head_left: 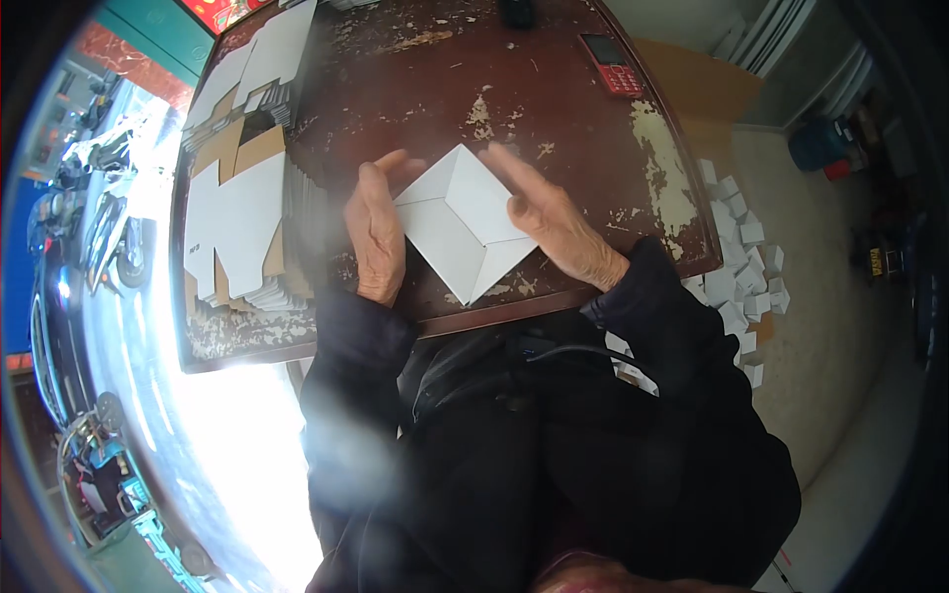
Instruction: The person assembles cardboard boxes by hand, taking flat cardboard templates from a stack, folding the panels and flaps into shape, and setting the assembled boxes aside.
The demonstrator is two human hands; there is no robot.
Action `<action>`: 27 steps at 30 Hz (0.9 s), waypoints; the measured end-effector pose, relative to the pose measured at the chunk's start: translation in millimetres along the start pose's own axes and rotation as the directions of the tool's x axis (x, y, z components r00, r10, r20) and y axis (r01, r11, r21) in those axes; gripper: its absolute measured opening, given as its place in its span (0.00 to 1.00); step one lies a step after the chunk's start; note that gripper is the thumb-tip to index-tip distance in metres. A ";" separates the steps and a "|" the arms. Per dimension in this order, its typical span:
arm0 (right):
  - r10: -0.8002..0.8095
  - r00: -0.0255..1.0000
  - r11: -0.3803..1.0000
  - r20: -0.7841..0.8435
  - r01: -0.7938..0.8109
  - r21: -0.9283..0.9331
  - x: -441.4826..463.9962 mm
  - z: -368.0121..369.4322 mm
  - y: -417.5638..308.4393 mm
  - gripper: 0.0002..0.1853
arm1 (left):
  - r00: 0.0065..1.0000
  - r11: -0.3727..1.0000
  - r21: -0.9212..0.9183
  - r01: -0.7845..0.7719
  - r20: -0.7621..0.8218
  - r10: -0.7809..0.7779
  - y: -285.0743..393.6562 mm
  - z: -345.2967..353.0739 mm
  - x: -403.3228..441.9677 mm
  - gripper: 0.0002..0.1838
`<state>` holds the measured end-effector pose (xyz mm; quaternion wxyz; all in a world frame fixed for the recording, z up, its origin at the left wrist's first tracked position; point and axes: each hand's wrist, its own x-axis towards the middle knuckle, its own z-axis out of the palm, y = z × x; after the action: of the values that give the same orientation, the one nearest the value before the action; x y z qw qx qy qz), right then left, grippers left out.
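A white carton (435,232) with its interlocking flaps folded together sits cornerwise between my two hands over the table. Along its left corner stands my left hand (379,232), palm turned inward and fingers stretched out past the edge. My right hand (554,217) lies along the upper right edge, fingers straight and the thumb at the carton's side. Both hands look flat rather than wrapped round it; how firmly they touch it cannot be seen.
Stacks of flat, unfolded white carton blanks (232,232) stand on the left of the worn brown table (395,99). A red phone (613,65) lies near the far right edge. Many folded white cartons (741,267) are heaped on the floor to the right.
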<state>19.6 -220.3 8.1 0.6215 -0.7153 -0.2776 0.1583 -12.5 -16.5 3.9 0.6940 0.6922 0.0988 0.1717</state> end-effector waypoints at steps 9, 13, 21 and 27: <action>0.026 0.997 0.999 0.072 -0.023 -0.032 11.1 -5.3 -11.3 0.34 | 0.999 0.994 0.095 -0.051 0.002 0.051 0.9 -1.4 -10.3 0.35; 0.149 0.979 0.983 0.138 -0.162 0.091 16.1 -2.6 -11.7 0.32 | 0.999 0.999 0.002 0.040 0.010 -0.040 2.9 0.1 -5.4 0.29; 0.190 0.977 0.927 0.092 -0.210 0.311 17.7 5.6 -1.5 0.30 | 0.993 0.994 -0.044 0.097 0.065 -0.094 -1.3 5.4 -1.9 0.20; 0.182 0.983 0.901 0.039 -0.182 0.393 19.7 12.3 4.1 0.29 | 0.992 0.997 -0.003 0.081 0.101 -0.080 -0.5 4.9 1.9 0.17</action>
<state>29.0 -199.1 4.2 0.7352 -0.5980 -0.1723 0.2687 -8.9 -20.4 3.7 0.7067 0.6931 0.0909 0.1086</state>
